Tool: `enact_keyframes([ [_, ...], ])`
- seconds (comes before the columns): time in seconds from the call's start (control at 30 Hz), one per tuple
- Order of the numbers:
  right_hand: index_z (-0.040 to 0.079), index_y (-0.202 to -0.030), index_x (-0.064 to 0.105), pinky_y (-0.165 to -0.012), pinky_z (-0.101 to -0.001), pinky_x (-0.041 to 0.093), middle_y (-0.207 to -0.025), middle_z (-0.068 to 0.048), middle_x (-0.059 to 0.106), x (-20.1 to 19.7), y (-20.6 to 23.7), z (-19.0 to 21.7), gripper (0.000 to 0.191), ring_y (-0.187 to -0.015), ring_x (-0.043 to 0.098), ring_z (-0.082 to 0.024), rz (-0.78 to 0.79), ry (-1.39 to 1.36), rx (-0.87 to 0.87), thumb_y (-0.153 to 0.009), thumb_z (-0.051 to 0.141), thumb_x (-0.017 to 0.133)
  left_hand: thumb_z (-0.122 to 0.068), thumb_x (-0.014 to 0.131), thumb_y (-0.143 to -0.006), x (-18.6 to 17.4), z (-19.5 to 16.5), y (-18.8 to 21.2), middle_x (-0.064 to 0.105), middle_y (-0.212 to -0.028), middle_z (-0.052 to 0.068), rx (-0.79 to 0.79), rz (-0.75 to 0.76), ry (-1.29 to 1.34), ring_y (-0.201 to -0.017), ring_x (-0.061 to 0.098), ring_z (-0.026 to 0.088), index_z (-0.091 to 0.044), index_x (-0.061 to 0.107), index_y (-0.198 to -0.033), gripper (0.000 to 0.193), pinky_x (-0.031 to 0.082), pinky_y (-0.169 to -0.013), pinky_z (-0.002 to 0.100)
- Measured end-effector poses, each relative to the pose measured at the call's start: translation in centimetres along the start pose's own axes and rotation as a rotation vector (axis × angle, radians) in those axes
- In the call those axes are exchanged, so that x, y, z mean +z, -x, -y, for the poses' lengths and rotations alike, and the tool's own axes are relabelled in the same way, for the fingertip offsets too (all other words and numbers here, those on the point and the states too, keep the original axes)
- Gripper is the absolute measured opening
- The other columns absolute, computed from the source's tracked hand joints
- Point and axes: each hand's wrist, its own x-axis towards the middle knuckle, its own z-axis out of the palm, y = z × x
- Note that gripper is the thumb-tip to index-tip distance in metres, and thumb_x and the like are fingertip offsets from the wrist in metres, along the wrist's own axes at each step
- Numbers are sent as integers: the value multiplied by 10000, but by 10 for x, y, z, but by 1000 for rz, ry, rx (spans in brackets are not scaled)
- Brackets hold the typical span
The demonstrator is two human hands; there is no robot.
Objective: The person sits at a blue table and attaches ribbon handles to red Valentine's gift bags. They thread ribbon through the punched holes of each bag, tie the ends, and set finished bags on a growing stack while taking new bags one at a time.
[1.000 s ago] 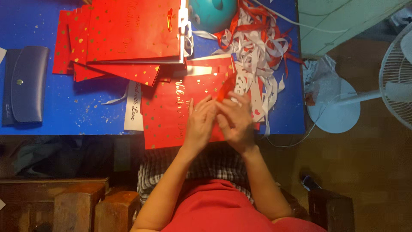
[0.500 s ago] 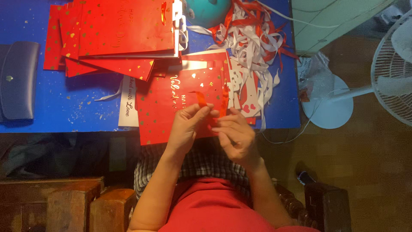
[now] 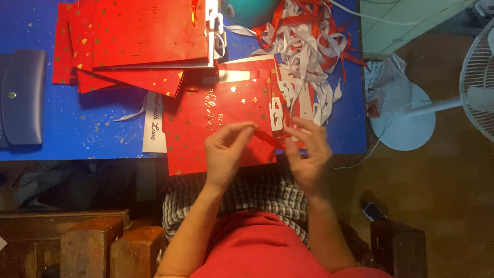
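Pinching a thin red ribbon (image 3: pixel 267 138) between them, both hands work just above the near edge of the blue table (image 3: pixel 103 128). At about seven o'clock from the ribbon, the left hand (image 3: pixel 225 154) is curled, thumb and forefinger closed on the ribbon's left end, the other fingers loosely bent. At about four o'clock from the ribbon, the right hand (image 3: pixel 307 154) is half closed, its fingertips gathered on the ribbon's right end; exactly which fingers grip it cannot be told. The ribbon runs slanting between the two hands, down toward the right.

Under the hands lies a flat red gift bag (image 3: pixel 216 123) with gold dots and gold lettering, its lower edge overhanging the table toward the person's checked shirt (image 3: pixel 257 193). A white paper strip (image 3: pixel 154 123) lies at the bag's nine o'clock, touching it.

Farther off, at eleven o'clock from the hands, sits a stack of red gift bags (image 3: pixel 139 41). At one o'clock a tangled pile of white and red ribbons (image 3: pixel 309 46) spreads across the table, with a teal round object (image 3: pixel 249 10) at twelve o'clock on the far edge. A dark blue pouch (image 3: pixel 20 98) rests at the table's far nine o'clock. Off the table at three o'clock stands a white fan (image 3: pixel 463 98) on the floor.
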Motion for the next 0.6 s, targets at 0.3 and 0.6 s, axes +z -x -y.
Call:
enact_keyframes([
  [0.3, 32, -1228, 645, -979, -297, 534, -1146, -33, 703, 31, 27, -8, 270, -1080, 656, -113, -20, -495, 291, -968, -33, 674, -42, 783, -883, 26, -15, 23, 664, -1008, 64, 364, 114, -284, -938, 674, 160, -65, 773, -1085, 204, 553, -843, 266],
  [0.6, 43, -1126, 751, -729, -238, 533, -975, -67, 718, 14, 17, -14, 205, -831, 673, -119, -57, -59, 40, -932, -21, 764, -238, 800, -910, 21, -4, 10, 666, -1011, 66, 448, 82, -816, -967, 612, 259, -79, 717, -1251, 385, 515, -820, 375],
])
